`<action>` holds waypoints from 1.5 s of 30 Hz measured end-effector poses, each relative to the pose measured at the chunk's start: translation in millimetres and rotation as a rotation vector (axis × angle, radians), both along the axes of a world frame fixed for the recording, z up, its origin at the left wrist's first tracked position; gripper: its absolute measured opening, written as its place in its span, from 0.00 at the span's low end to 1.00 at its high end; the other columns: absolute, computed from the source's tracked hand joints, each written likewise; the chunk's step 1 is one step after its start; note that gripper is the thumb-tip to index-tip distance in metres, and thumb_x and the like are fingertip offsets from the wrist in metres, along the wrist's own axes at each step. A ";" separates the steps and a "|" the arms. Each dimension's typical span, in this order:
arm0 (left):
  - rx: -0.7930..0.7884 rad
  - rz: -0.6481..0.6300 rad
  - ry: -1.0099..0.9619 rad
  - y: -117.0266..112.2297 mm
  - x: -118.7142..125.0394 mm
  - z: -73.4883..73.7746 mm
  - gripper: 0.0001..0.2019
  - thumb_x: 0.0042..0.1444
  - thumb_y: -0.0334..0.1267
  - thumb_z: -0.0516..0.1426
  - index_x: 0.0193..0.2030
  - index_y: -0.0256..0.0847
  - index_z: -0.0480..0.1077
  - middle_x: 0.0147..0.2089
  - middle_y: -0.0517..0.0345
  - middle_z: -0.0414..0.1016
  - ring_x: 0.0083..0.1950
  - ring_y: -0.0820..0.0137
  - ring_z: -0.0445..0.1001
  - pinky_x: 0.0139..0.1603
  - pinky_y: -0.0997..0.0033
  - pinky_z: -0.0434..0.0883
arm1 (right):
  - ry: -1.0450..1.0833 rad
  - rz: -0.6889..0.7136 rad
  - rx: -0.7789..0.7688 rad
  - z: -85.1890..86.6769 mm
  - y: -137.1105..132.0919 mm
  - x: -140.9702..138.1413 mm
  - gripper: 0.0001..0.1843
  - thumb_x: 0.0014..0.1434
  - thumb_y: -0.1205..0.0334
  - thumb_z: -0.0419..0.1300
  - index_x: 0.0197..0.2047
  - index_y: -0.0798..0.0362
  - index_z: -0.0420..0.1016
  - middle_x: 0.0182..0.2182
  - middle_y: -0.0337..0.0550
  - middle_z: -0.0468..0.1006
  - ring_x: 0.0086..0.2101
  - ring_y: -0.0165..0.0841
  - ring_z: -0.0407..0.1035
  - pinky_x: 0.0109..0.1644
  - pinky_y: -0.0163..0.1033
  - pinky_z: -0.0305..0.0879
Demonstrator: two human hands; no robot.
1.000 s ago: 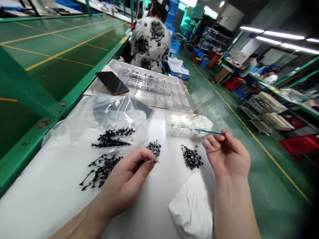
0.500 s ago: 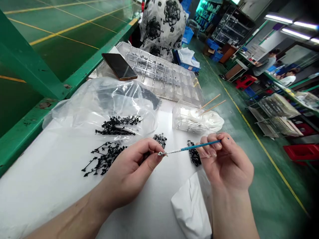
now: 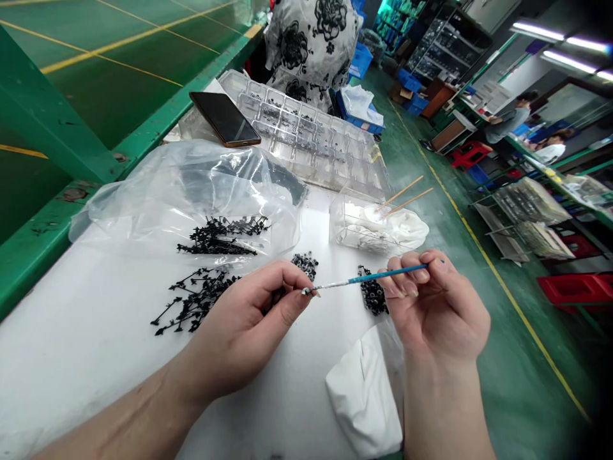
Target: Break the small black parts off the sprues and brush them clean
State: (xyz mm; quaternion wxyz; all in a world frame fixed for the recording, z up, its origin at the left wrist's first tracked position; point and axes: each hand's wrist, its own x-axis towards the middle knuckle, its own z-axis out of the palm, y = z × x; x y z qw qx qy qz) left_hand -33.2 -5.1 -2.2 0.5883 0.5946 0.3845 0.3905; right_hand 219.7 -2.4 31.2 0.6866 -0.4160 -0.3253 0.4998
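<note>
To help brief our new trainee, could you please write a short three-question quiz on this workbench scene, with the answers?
1. Which hand holds the thin blue-handled tool?
2. True or false: the clear compartment tray lies farther from the person than the clear plastic bag.
3. What fills the clear box? A) white cloth B) black sprues C) a phone

Key: 1. The right hand. 2. True. 3. A.
</note>
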 end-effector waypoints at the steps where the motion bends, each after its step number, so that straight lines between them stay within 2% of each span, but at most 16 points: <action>1: 0.003 0.001 0.000 -0.2 -0.2 0.1 0.08 0.75 0.48 0.57 0.45 0.50 0.74 0.40 0.63 0.71 0.39 0.71 0.67 0.39 0.72 0.65 | -0.002 0.001 0.003 -0.1 -0.2 0.3 0.05 0.55 0.62 0.70 0.33 0.52 0.79 0.23 0.34 0.62 0.24 0.26 0.58 0.27 0.34 0.60; 10: 0.017 -0.004 0.017 0.3 0.0 2.1 0.07 0.74 0.45 0.57 0.45 0.50 0.74 0.39 0.64 0.71 0.37 0.72 0.68 0.38 0.73 0.65 | -0.030 -0.011 0.011 0.0 -0.6 0.8 0.06 0.55 0.62 0.71 0.33 0.52 0.79 0.23 0.33 0.61 0.25 0.25 0.58 0.27 0.33 0.60; 15: 0.033 0.005 0.032 -0.2 -0.1 1.6 0.07 0.75 0.45 0.57 0.46 0.51 0.75 0.41 0.63 0.73 0.41 0.71 0.70 0.40 0.73 0.67 | 0.006 -0.073 -0.005 4.6 1.4 8.4 0.06 0.53 0.63 0.70 0.33 0.53 0.78 0.24 0.33 0.61 0.24 0.25 0.57 0.27 0.33 0.60; 20: 0.079 0.002 0.068 0.7 -2.1 -1.0 0.08 0.75 0.46 0.56 0.46 0.51 0.74 0.43 0.61 0.75 0.45 0.68 0.73 0.44 0.73 0.70 | 0.045 -0.289 0.017 2.6 18.2 40.3 0.06 0.51 0.66 0.68 0.34 0.53 0.75 0.24 0.31 0.64 0.23 0.24 0.57 0.26 0.34 0.60; 25: 0.072 0.061 0.155 3.9 -6.8 -12.8 0.09 0.73 0.51 0.58 0.46 0.52 0.74 0.47 0.59 0.76 0.49 0.66 0.74 0.44 0.74 0.72 | -0.023 -0.630 -0.138 -14.3 39.0 82.3 0.08 0.53 0.62 0.65 0.34 0.51 0.70 0.25 0.30 0.65 0.22 0.23 0.56 0.23 0.32 0.55; 27: 0.055 0.091 0.173 5.3 -7.9 -16.9 0.10 0.71 0.52 0.59 0.47 0.52 0.75 0.48 0.58 0.77 0.47 0.65 0.75 0.44 0.73 0.73 | -0.054 -0.687 -0.172 -23.5 43.8 92.7 0.09 0.52 0.60 0.65 0.35 0.51 0.69 0.25 0.30 0.65 0.22 0.24 0.56 0.22 0.31 0.53; 31: 0.022 0.126 0.155 6.6 -8.9 -18.8 0.12 0.70 0.54 0.60 0.47 0.51 0.76 0.44 0.58 0.76 0.39 0.67 0.73 0.37 0.73 0.72 | -0.130 -0.706 -0.261 -42.1 49.0 102.9 0.12 0.51 0.56 0.65 0.36 0.50 0.67 0.26 0.30 0.65 0.22 0.25 0.56 0.22 0.32 0.53; 35: -0.017 0.132 0.121 7.7 -8.9 -16.5 0.11 0.70 0.53 0.61 0.48 0.50 0.76 0.46 0.58 0.76 0.41 0.67 0.73 0.40 0.73 0.72 | -0.294 -0.748 -0.371 -49.5 49.7 109.9 0.14 0.54 0.50 0.62 0.36 0.48 0.65 0.27 0.32 0.64 0.23 0.28 0.56 0.23 0.36 0.55; 38: -0.034 0.118 0.085 7.8 -8.5 -12.8 0.10 0.70 0.52 0.61 0.48 0.50 0.75 0.45 0.58 0.75 0.41 0.68 0.72 0.42 0.72 0.71 | -0.495 -0.889 -0.389 -41.3 43.5 102.0 0.17 0.57 0.47 0.60 0.45 0.48 0.66 0.34 0.38 0.68 0.31 0.35 0.64 0.32 0.42 0.66; 40: -0.035 0.104 0.074 7.5 -8.1 -9.4 0.10 0.71 0.52 0.60 0.48 0.49 0.74 0.44 0.59 0.74 0.41 0.68 0.71 0.42 0.72 0.70 | -0.659 -0.965 -0.322 -32.1 35.5 84.4 0.23 0.58 0.48 0.62 0.53 0.47 0.66 0.44 0.44 0.71 0.44 0.40 0.69 0.48 0.48 0.71; 42: -0.028 0.090 0.072 7.2 -7.6 -6.2 0.10 0.72 0.51 0.59 0.47 0.49 0.74 0.45 0.58 0.74 0.43 0.67 0.72 0.43 0.72 0.70 | -0.892 -0.963 -0.187 -24.4 26.7 60.6 0.26 0.58 0.50 0.64 0.57 0.47 0.68 0.54 0.49 0.71 0.55 0.45 0.67 0.62 0.53 0.65; 43: -0.021 0.086 0.072 7.0 -7.3 -5.0 0.10 0.72 0.51 0.59 0.47 0.49 0.74 0.45 0.57 0.74 0.45 0.66 0.72 0.44 0.72 0.70 | -1.059 -0.940 -0.100 -22.0 23.0 49.0 0.26 0.59 0.51 0.64 0.58 0.48 0.68 0.57 0.52 0.71 0.58 0.48 0.65 0.65 0.56 0.62; 45: -0.013 0.093 0.071 6.6 -6.9 -3.8 0.10 0.72 0.51 0.60 0.46 0.49 0.75 0.45 0.57 0.74 0.46 0.65 0.72 0.44 0.72 0.70 | -1.263 -0.884 0.011 -21.0 19.1 32.2 0.26 0.60 0.52 0.64 0.60 0.50 0.68 0.59 0.57 0.70 0.59 0.51 0.63 0.65 0.60 0.60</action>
